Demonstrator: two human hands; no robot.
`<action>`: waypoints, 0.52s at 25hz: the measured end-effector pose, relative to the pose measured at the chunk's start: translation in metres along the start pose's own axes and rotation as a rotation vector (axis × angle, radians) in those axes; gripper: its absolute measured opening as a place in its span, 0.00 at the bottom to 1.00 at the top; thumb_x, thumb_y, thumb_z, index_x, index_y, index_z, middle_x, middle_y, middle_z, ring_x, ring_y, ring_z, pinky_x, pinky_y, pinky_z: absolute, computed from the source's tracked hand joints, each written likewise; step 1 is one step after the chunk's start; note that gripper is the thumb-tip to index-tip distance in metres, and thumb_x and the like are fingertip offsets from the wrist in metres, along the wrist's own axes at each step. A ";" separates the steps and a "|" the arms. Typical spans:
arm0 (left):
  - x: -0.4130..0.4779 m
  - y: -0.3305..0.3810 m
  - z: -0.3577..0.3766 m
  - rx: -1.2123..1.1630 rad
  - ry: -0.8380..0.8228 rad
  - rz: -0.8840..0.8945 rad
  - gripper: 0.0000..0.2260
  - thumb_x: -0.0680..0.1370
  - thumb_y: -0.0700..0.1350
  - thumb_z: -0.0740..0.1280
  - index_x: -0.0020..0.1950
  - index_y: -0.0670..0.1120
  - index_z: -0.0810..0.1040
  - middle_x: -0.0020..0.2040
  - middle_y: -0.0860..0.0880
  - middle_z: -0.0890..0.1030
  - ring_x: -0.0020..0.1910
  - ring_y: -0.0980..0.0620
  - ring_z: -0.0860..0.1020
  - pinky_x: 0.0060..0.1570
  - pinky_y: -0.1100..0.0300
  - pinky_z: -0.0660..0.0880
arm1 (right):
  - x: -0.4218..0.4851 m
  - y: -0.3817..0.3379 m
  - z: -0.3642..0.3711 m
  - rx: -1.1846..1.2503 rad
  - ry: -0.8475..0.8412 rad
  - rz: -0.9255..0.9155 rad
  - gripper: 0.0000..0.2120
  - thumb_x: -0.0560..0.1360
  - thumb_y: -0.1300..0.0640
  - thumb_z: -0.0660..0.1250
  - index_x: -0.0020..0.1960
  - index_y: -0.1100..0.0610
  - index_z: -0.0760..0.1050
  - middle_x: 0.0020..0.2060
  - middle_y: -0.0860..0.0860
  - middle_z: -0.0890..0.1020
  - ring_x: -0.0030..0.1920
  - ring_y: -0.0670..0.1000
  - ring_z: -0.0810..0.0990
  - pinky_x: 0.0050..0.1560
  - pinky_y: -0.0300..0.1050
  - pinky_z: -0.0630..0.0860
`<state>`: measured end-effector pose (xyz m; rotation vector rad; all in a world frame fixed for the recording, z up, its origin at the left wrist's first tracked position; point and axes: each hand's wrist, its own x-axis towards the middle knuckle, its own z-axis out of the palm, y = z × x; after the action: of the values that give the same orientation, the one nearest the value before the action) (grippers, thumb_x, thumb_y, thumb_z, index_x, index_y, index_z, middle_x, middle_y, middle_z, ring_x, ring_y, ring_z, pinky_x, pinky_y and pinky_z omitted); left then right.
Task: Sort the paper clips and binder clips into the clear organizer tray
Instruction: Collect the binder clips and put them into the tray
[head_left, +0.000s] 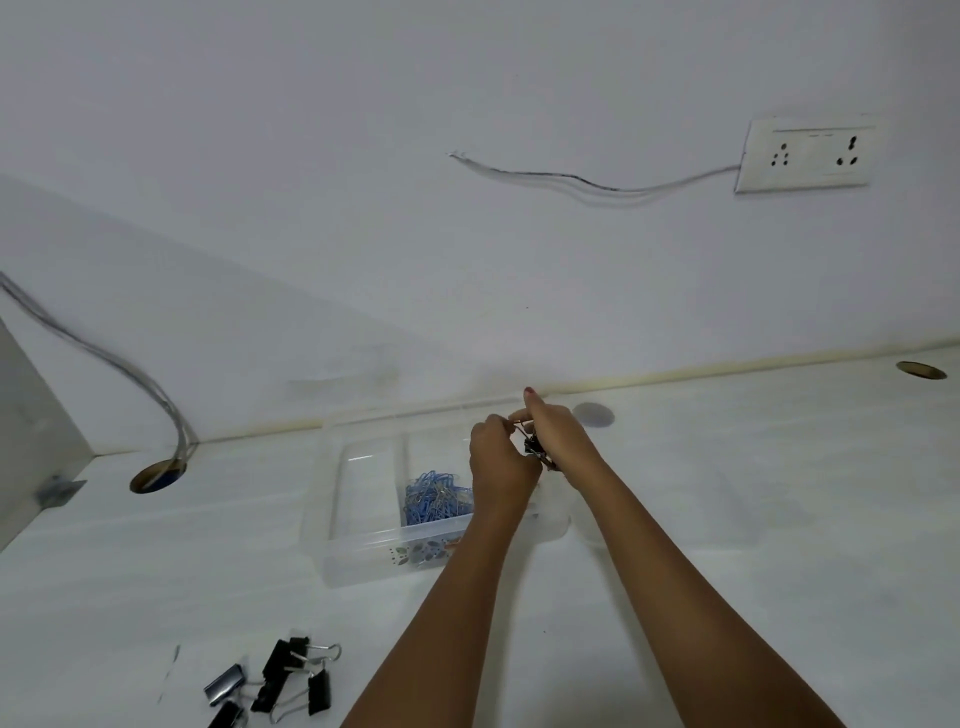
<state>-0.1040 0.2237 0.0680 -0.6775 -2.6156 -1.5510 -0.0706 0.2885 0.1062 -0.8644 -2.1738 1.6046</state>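
Black binder clip (532, 447) pinched by my left hand (501, 465) and right hand (560, 441), over tray (332, 525) right end | light, springy steel; I'd grip its body | paper clips (436, 496) in middle compartment | loose binder clips (283, 680) on table (727, 519), near-left.

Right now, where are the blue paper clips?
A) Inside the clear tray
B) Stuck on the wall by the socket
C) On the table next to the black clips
A: the blue paper clips lie in a heap inside the clear tray; only the black binder clips sit loose on the table.
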 end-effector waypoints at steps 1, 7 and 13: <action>-0.002 -0.001 -0.003 0.022 -0.007 0.047 0.17 0.68 0.34 0.70 0.55 0.37 0.74 0.55 0.40 0.77 0.53 0.45 0.75 0.39 0.69 0.61 | -0.002 0.001 0.000 -0.004 0.032 -0.041 0.23 0.79 0.46 0.50 0.51 0.57 0.80 0.41 0.50 0.78 0.39 0.48 0.76 0.36 0.39 0.68; -0.010 0.004 -0.031 -0.175 -0.063 0.023 0.17 0.68 0.32 0.66 0.57 0.39 0.75 0.57 0.42 0.78 0.55 0.45 0.76 0.48 0.60 0.74 | -0.023 0.015 -0.005 0.103 0.229 -0.197 0.21 0.79 0.49 0.52 0.48 0.57 0.81 0.48 0.57 0.82 0.52 0.54 0.79 0.45 0.42 0.72; -0.054 -0.004 -0.088 -0.426 0.053 -0.090 0.11 0.72 0.32 0.63 0.49 0.44 0.77 0.46 0.49 0.81 0.41 0.63 0.76 0.32 0.77 0.72 | -0.084 0.039 0.006 0.330 0.368 -0.322 0.13 0.76 0.58 0.59 0.37 0.51 0.77 0.40 0.47 0.82 0.46 0.49 0.80 0.53 0.45 0.76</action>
<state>-0.0739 0.1287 0.0965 -0.5273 -2.3232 -2.1491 0.0019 0.2393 0.0769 -0.6134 -1.6395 1.4516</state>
